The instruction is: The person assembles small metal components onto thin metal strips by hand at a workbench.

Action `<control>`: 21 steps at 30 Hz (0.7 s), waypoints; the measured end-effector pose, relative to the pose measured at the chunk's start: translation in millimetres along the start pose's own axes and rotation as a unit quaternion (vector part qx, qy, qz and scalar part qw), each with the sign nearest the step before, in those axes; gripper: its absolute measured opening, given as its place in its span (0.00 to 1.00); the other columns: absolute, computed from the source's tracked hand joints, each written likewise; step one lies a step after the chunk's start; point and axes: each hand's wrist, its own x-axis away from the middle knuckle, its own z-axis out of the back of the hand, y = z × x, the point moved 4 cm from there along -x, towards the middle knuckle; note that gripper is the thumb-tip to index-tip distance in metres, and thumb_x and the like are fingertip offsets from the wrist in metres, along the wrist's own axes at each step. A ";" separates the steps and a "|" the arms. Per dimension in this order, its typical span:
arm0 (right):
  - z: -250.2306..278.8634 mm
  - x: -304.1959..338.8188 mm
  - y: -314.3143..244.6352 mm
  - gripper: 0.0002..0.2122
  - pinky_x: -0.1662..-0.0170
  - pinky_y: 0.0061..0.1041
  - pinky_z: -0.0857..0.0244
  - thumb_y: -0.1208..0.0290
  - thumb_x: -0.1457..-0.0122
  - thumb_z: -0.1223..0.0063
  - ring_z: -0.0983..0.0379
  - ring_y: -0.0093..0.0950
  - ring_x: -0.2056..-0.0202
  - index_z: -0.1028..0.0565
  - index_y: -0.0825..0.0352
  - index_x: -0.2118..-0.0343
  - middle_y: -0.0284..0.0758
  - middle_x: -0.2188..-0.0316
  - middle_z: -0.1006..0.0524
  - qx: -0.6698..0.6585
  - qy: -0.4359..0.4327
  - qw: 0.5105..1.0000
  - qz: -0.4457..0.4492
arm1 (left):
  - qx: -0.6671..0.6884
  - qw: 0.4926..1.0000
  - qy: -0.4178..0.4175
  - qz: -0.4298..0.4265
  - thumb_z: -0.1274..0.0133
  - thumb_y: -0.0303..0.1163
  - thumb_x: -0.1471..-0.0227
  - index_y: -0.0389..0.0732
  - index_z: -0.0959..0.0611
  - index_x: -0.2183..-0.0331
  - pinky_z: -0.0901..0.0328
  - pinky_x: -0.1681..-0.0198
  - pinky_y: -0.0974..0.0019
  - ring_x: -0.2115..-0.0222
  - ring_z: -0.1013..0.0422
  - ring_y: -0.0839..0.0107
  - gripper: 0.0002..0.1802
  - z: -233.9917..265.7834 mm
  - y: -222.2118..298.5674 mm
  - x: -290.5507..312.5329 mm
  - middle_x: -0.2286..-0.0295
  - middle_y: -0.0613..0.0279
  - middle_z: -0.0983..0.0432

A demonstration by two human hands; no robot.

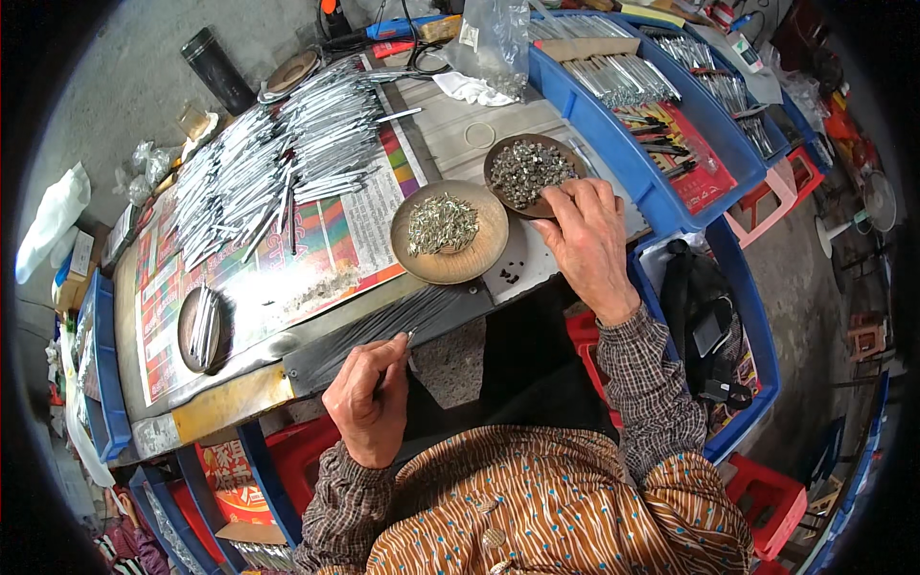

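Note:
My left hand [369, 393] is closed in front of the table's near edge, fingers wrapped round a slim silvery metal piece [412, 334]. Only a short tip of that piece shows; the rest is hidden by the hand. My right hand [589, 244] reaches over the near right rim of a round dish [522, 144] heaped with small dark metallic bits. Its thumb and fingertips are drawn together at the bits, and what they pinch cannot be made out. A wooden dish [407, 213] with small brass-coloured pieces stands left of it, touching or nearly so.
Slim silvery rods [321, 134] lie piled on printed sheets at the left. A small dish [184, 335] holds several more. Dark crumbs [511, 273] lie near the table edge. Blue trays [704, 216] of rods stand right, above a blue crate [757, 412]. A plastic bag [489, 43] stands behind.

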 end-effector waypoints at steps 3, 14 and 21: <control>0.5 0.0 0.5 0.16 0.57 0.37 0.43 0.69 0.55 0.39 0.37 0.33 0.57 0.26 0.64 0.62 0.33 0.65 0.31 -0.038 0.016 0.999 -0.010 | 0.007 1.000 0.005 0.000 0.45 0.13 0.55 0.32 0.20 0.69 0.37 0.76 0.76 0.79 0.33 0.79 0.08 0.0 -1.3 1.3 0.75 0.59 0.25; -5.1 -2.5 -5.5 0.11 0.59 0.34 0.44 0.72 0.56 0.39 0.36 0.32 0.60 0.24 0.64 0.67 0.31 0.67 0.30 -0.062 0.028 0.998 0.016 | 0.063 0.995 -0.013 0.070 0.47 0.13 0.52 0.32 0.21 0.68 0.40 0.79 0.80 0.80 0.35 0.84 0.07 2.6 -9.6 10.4 0.74 0.64 0.26; -1.0 -5.5 -2.6 0.06 0.60 0.33 0.41 0.76 0.54 0.42 0.34 0.33 0.63 0.25 0.66 0.72 0.33 0.71 0.27 -0.135 0.082 0.987 0.008 | 0.161 0.980 -0.025 0.114 0.49 0.13 0.51 0.31 0.21 0.67 0.40 0.80 0.80 0.80 0.34 0.84 0.08 4.7 -4.5 8.8 0.73 0.63 0.26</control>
